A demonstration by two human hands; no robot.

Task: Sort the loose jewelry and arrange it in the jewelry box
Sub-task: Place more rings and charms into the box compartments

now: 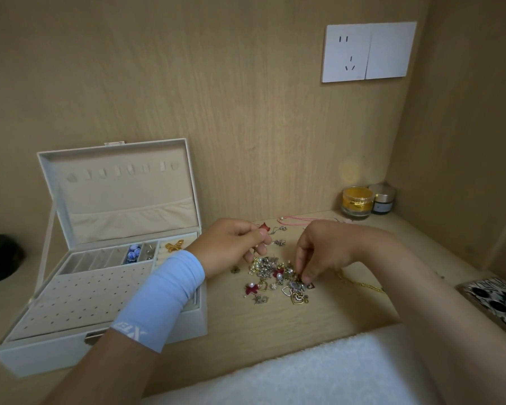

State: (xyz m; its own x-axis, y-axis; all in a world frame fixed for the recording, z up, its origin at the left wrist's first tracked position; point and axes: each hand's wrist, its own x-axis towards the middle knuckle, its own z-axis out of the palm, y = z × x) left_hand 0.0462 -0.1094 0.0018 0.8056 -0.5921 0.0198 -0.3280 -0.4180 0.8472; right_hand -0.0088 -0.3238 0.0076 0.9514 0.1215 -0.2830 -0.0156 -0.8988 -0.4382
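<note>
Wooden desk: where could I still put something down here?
Bare wood lies on the light wooden desk between the pile of loose jewelry and the white towel, and near the right wall in front of the gold glass jar. Crowded around the pile, where the left hand and right hand work.

hemmed in behind and to the right by wooden walls (246,106), with two jars (358,203) in the far right corner and a patterned case (491,299) at the right edge. blocked on the left by the open jewelry box (70,356) and its upright lid (123,194), mid-desk by the loose jewelry pile (278,277) under left hand (231,244) and right hand (326,248). free over bare desk (275,331) between pile and white towel (304,372).
</note>
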